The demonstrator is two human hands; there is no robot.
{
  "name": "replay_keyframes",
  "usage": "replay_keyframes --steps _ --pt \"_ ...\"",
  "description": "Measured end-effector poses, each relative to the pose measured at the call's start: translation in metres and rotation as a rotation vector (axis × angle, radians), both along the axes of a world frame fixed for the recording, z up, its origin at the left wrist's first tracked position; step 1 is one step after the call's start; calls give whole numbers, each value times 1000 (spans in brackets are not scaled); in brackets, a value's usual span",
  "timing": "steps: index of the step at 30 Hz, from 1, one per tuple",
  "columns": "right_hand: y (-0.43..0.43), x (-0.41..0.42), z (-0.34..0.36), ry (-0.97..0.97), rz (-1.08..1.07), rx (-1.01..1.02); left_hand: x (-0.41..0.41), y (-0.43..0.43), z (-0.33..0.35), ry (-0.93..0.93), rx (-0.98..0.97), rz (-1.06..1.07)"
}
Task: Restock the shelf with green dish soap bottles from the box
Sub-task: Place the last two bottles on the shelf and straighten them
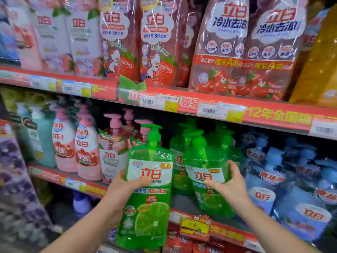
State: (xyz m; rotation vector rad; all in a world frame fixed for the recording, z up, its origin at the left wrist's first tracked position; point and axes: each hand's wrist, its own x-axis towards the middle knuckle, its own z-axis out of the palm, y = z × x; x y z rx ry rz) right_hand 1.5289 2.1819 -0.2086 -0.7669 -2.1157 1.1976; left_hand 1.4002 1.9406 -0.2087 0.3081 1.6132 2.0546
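Head view takes in the middle shelf (204, 215), where green bottles (184, 148) already stand between pink and blue ones, so restocking looks partly done; the box is out of sight. Another green dish soap bottle (148, 194), clear with a lime label and pump top, hangs before the shelf's front edge, clasped by the left hand (125, 187). The right hand (231, 187) wraps a bottle (209, 176) on that edge.
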Motion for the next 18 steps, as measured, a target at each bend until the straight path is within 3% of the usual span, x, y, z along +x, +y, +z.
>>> replay_keyframes --steps 9,18 --pt "12 -10 -19 -31 49 -47 1 10 1 -10 -4 15" --pt "20 -1 -2 -185 19 72 -3 27 -3 -25 -14 -14"
